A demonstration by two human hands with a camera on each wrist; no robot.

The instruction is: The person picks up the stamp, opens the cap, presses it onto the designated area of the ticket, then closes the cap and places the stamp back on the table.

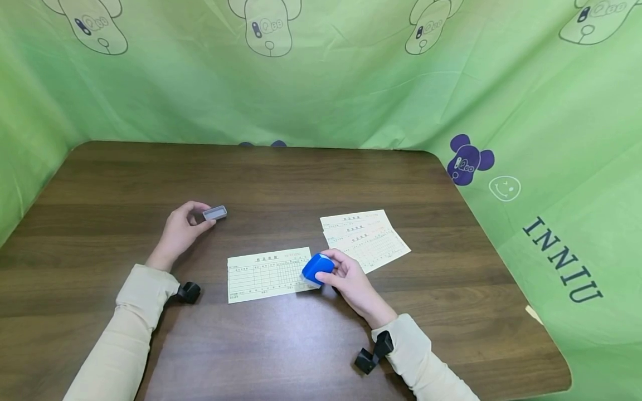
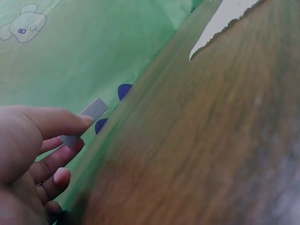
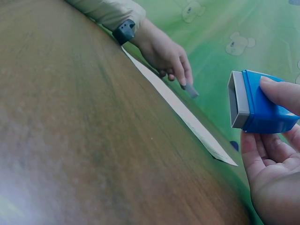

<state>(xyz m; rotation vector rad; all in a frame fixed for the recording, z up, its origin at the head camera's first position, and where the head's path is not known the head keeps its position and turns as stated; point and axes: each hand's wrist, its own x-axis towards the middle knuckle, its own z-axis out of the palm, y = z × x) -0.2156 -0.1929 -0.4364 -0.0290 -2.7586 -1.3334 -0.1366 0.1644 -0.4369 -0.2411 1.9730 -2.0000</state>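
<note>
My right hand (image 1: 354,282) holds a blue stamp (image 1: 317,269) between thumb and fingers, tilted above the right end of a printed form (image 1: 268,275). In the right wrist view the stamp's (image 3: 269,105) pale frame faces left, uncapped. Off to the left, my left hand (image 1: 181,229) pinches a small grey stamp cap (image 1: 215,213) by its end, its hollow side up in the head view. From the left wrist, the cap (image 2: 93,110) shows between thumb and fingertips, held over the table.
Several more printed forms (image 1: 368,245) lie overlapped to the right, behind my right hand. They rest on a brown wooden table (image 1: 276,184) with a green patterned cloth (image 1: 331,94) hanging along its back and sides. A black wrist camera (image 1: 188,293) is on each sleeve.
</note>
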